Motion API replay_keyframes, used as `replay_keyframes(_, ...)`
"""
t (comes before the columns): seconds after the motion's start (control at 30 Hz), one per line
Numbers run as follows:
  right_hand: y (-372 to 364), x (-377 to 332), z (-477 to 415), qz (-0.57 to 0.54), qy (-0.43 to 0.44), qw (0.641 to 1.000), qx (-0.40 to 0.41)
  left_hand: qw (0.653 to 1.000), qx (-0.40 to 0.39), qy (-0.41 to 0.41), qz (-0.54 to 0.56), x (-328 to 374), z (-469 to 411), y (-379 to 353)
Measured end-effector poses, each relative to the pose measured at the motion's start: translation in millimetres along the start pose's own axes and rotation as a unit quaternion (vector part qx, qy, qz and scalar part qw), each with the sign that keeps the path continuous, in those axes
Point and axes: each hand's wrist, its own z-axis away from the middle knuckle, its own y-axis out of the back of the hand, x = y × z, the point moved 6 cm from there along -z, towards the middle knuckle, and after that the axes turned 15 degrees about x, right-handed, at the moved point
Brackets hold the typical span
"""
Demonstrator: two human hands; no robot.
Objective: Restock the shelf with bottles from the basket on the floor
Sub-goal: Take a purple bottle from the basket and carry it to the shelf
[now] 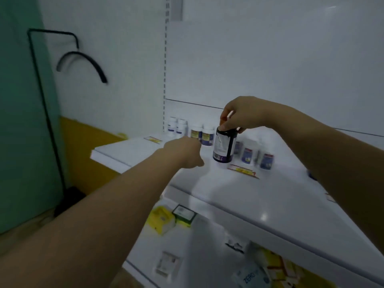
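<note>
My right hand [241, 117] grips a dark bottle [225, 145] by its top, holding it upright just above the white shelf [239, 190]. My left hand [184, 151] reaches over the shelf to the left of that bottle, its fingers pointing toward two yellow-labelled bottles [202, 134] at the back; whether it touches them I cannot tell. Two white bottles [176, 125] stand at the far left rear. Three blue-labelled bottles [256, 155] stand to the right of the held bottle. The basket is out of view.
Price tags [243, 170] lie on the shelf front. A lower shelf [187, 242] carries yellow and green boxes [172, 218]. A black wire stand [52, 100] leans by the green wall at left.
</note>
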Motion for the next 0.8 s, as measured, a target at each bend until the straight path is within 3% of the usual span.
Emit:
replay_keyframes(0.43,-166.9,-309.2,-64.9,-0.111,0.204,0.970,-0.078,0.964,0.005,0.249,-0.098,-328.6,109.8,44.0)
replay_keyframes(0.8,-347.7,-471.8,-168.4,-0.092,0.263,0.952,-0.123,0.927,-0.014,0.368,-0.074,-542.9,111.6,-7.6)
